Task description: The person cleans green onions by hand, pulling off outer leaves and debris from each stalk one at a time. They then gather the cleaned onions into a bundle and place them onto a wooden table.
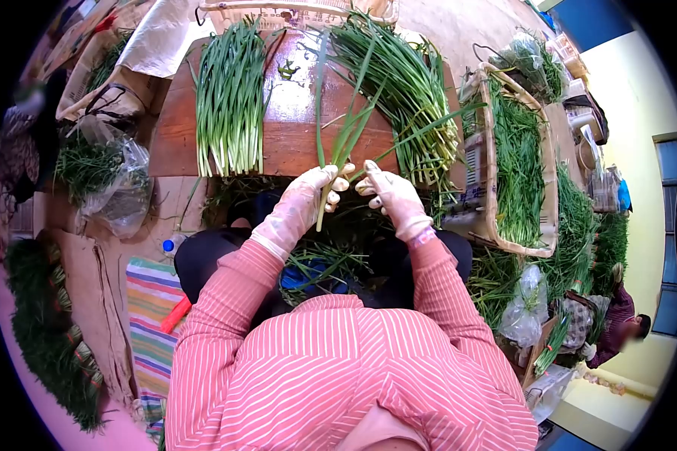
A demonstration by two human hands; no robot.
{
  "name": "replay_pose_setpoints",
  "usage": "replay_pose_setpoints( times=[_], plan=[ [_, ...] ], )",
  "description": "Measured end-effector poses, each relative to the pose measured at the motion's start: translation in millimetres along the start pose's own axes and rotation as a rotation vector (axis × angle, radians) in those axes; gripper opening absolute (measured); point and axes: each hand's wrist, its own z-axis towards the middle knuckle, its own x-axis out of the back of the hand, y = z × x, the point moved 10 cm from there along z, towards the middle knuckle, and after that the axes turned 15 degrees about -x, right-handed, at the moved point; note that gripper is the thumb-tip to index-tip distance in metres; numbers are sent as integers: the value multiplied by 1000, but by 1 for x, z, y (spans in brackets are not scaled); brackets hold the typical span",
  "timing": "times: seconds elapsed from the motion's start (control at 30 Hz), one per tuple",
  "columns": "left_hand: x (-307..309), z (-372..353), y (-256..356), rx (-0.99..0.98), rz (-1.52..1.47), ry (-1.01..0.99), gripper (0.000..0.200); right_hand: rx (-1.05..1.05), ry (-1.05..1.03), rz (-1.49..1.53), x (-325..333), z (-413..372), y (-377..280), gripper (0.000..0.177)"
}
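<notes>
My left hand (306, 201), in a whitish glove, is closed around a few garlic chives (346, 139). Their pale stem ends stick out below the fingers, and the green leaves fan upward over the table edge. Close beside it, my right hand (393, 198), also gloved, has its thumb and fingers pinched on a long chive leaf (429, 134) slanting up to the right. On the brown wooden table (301, 139) lie a neat row of garlic chives (232, 98) at left and a larger, looser pile (406, 90) at right.
At right stands a long basket (553, 203) full of chives. Below the table, loose leaves (323, 259) lie between my knees. Plastic bags (116, 188) of greens, a striped mat (149, 323) and bundled greens (49, 331) are at left. Another person (617, 327) is at far right.
</notes>
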Motion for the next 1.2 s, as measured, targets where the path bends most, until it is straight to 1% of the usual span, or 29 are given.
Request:
replay_pose_setpoints(
  times=[0.03, 0.07, 0.1, 0.17, 0.2, 0.23, 0.3, 0.33, 0.37, 0.43, 0.47, 0.57, 0.6, 0.7, 0.77, 0.83, 0.87, 0.9, 0.97, 1.03, 1.07, 1.1, 1.13, 1.17, 1.2],
  plan=[
    [0, 0, -1, -1, 0, 0, 34, 31, 23, -56, -4, 6, -5, 52],
    [3, 2, -2, 2, 7, 6, 32, 84, 13, 52, -8, 10, -12, 50],
    [5, 2, -4, 7, 11, 17, 31, 83, 7, 45, -12, 19, -12, 50],
    [3, 0, -5, 8, 10, 4, 32, 331, 225, -135, -6, 25, -31, 44],
    [3, 0, -4, -1, 26, 7, 29, 408, 319, -176, -2, 6, -48, 38],
    [4, 0, -3, -13, 42, 9, 27, 412, 316, -85, 2, -3, -56, 33],
    [2, 0, -3, -12, 31, 20, 24, 478, 399, -28, 7, -14, -69, 31],
    [3, 0, -2, -37, 51, 25, 23, 569, 459, -73, 7, -12, -73, 28],
    [4, 1, -1, -62, 72, 29, 22, 566, 459, -74, 6, -8, -76, 28],
    [4, 1, -1, -71, 89, 65, 21, 445, 201, 72, -10, 13, -70, 27],
    [7, 1, 1, -87, 107, 103, 20, 447, 198, 71, -11, 13, -70, 27],
    [18, 5, 0, -109, 160, 131, 19, 210, -21, 287, -25, 30, -54, 24],
    [19, 4, 0, -112, 162, 138, 19, 187, 3, 248, -25, 29, -52, 22],
    [16, 3, 1, -143, 185, 140, 18, 206, -19, 253, -27, 29, -53, 21],
    [15, 2, 1, -140, 200, 148, 18, 193, -3, 265, -24, 32, -50, 23],
    [16, 2, 2, -150, 198, 160, 17, 140, 6, 198, -22, 36, -43, 27],
    [19, 2, 2, -145, 209, 180, 17, 170, 52, 159, -19, 35, -43, 28],
    [23, 1, 1, -138, 219, 202, 17, 175, 32, 177, -21, 25, -46, 27],
    [30, 5, -1, -155, 221, 206, 17, 204, -29, 205, -27, 14, -47, 26],
    [33, 9, 4, -241, 292, 215, 17, 132, -170, 180, -45, 3, -43, 19],
    [38, 8, 7, -245, 339, 276, 16, 122, -236, 207, -53, -3, -42, 19],
    [52, 15, -6, -244, 265, 290, 18, 110, -303, 231, -62, -11, -41, 19],
    [48, 13, -3, -251, 189, 269, 19, 103, -339, 144, -69, -25, -43, 19],
    [42, 12, 1, -259, 116, 242, 19, 89, -405, 103, -75, -43, -50, 24],
    [43, 13, 2, -240, 148, 235, 22, 48, -441, -31, -80, -46, -44, 28]
  ],
)
